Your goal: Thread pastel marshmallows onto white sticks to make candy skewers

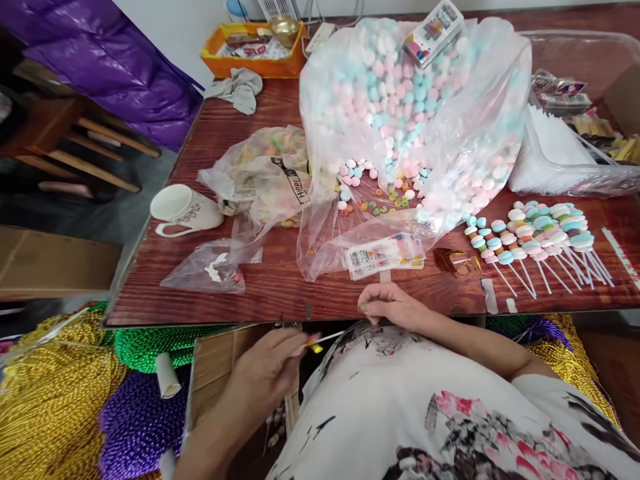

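Note:
In front of the table edge, my left hand is closed on a thin white stick. A small yellow and dark piece shows on it by the fingertips. My right hand is at the table's front edge with its fingers curled; what they hold, if anything, is hidden. Just beyond it lie printed cards. To the right are several white sticks threaded with pastel candies. Farther back, a large clear bag holds pink, blue and white candies, with small coloured rings at its mouth.
On the left of the table stand a white mug, a small plastic bag and a bag of coloured rings. An orange tray is at the back, a clear bin at the right. Bead strands hang below.

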Demonstrator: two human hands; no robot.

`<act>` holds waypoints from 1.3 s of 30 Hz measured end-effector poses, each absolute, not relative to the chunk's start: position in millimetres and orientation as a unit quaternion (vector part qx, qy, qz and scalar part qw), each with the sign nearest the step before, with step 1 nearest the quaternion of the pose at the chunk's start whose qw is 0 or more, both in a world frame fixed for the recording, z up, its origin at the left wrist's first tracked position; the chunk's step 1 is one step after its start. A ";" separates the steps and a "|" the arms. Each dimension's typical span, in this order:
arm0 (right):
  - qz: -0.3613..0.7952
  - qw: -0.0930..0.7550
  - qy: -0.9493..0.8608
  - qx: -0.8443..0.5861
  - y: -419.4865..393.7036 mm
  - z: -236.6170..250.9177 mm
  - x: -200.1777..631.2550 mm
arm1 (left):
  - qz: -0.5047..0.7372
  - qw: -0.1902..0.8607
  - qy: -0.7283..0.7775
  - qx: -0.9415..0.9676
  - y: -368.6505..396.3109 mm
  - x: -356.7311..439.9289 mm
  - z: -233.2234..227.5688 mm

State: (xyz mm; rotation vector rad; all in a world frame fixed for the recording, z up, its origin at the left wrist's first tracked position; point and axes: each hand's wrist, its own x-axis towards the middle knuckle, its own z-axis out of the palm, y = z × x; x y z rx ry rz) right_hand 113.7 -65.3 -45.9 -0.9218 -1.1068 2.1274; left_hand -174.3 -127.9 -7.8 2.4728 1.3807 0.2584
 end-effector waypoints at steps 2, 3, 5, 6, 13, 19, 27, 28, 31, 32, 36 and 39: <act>0.708 0.307 -0.505 -0.386 -57.6 -46.3 129.9 | -0.076 0.124 0.594 0.791 -147.1 -207.4 2.0; 0.661 0.315 -0.545 -0.409 -53.2 -46.6 139.4 | -0.134 0.100 0.626 0.762 -151.9 -214.4 6.3; 0.564 0.311 -0.621 -0.446 -45.2 -46.3 156.7 | -0.152 0.084 0.627 0.759 -148.2 -204.3 11.3; 0.514 0.312 -0.654 -0.459 -42.2 -44.8 163.4 | -0.112 0.100 0.595 0.790 -139.3 -187.5 11.4; 0.320 0.437 -0.658 -0.524 -58.1 -7.9 192.7 | -0.013 0.055 0.445 0.894 -26.2 -9.2 -22.1; 0.259 0.406 -0.624 -0.615 -109.0 -23.1 236.7 | -0.033 -0.009 0.420 0.907 0.4 18.4 -47.9; 0.079 0.333 -0.662 -0.666 -121.6 -59.0 253.2 | 0.117 -0.049 0.321 0.939 7.7 -16.3 -72.0; 0.036 0.317 -0.665 -0.676 -119.2 -58.1 261.5 | 0.147 -0.059 0.312 0.937 10.7 -19.6 -74.6; -0.057 0.271 -0.649 -0.709 -113.4 -50.7 294.8 | 0.179 -0.066 0.313 0.930 13.3 -21.2 -75.1; -0.079 0.246 -0.651 -0.714 -111.3 -47.8 305.7 | 0.173 -0.061 0.323 0.929 11.7 -19.1 -72.6; -0.080 0.096 -0.738 -0.663 -99.0 -40.3 332.5 | 0.123 -0.033 0.377 0.918 2.9 -6.5 -59.2; -0.047 0.037 -0.802 -0.594 -91.4 -40.3 338.0 | 0.140 -0.003 0.401 0.905 3.2 -3.5 -56.6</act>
